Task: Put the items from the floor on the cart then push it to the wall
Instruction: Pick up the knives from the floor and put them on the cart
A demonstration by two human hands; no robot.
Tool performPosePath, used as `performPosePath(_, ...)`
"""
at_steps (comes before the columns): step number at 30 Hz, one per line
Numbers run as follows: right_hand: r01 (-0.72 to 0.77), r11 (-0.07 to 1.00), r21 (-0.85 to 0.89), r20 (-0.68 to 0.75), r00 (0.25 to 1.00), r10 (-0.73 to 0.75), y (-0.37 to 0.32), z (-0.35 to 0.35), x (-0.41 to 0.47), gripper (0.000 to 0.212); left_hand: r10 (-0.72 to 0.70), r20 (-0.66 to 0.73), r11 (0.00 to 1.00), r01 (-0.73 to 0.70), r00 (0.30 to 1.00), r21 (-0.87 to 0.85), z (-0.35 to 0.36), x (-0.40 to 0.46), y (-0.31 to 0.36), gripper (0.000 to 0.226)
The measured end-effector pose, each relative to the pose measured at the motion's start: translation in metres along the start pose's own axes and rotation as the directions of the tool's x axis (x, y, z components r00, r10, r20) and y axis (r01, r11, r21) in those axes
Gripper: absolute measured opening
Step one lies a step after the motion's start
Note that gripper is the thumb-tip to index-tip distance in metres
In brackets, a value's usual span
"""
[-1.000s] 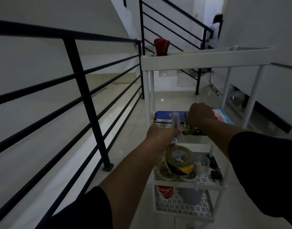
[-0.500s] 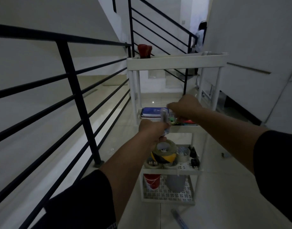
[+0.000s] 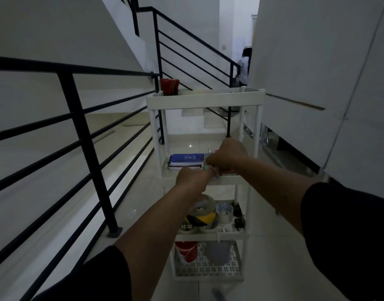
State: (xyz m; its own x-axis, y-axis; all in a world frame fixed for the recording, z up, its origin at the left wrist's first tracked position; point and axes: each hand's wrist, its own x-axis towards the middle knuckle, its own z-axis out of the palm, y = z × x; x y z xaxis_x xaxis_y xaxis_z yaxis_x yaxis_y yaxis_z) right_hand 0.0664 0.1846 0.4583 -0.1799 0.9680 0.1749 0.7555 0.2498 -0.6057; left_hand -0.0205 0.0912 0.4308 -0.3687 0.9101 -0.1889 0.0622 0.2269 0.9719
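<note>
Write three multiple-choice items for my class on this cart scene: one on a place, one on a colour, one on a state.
1. Where is the blue book?
A. top tray
B. second shelf
C. floor

2. What colours has the striped tape roll?
A. yellow and black
B. red and white
C. green and blue

3. How are the person's hands?
A. hanging idle at the sides
B. both curled at the second shelf
C. flat on the railing

Answers:
1 B: the blue book lies on the cart's second shelf, under the top tray.
2 A: the tape roll on the third shelf shows yellow and black bands.
3 B: the left hand and right hand are curled together at that shelf's front edge.
</note>
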Motion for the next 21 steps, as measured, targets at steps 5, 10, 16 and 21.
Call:
performPosePath(5,0.019,0.993,-0.119,-0.02,1.0,-0.021,0.001,0.01,0.044,0.027,0.176,-0.134,0.974,-0.154,0.975,0.164,-0.03,0.013,-0.018,0.014)
performPosePath(10,0.051,0.96,-0.276,-0.012,0.998,-0.057,-0.011,0.035,0.085,0.028,0.173,-0.207,0.981,-0.148,0.963,0.129,-0.066,0.027,-0.024,0.003)
performPosePath(16,0.063,0.893,-0.446,-0.008,0.997,-0.074,-0.017,0.063,0.103,0.037,0.137,-0.197,0.99,-0.126,0.971,0.063,-0.085,0.046,-0.025,0.006)
performPosePath(21,0.065,0.867,-0.494,-0.012,0.997,-0.082,-0.005,0.074,0.109,0.03,0.124,-0.178,0.992,-0.122,0.976,0.021,-0.082,0.054,-0.025,0.006)
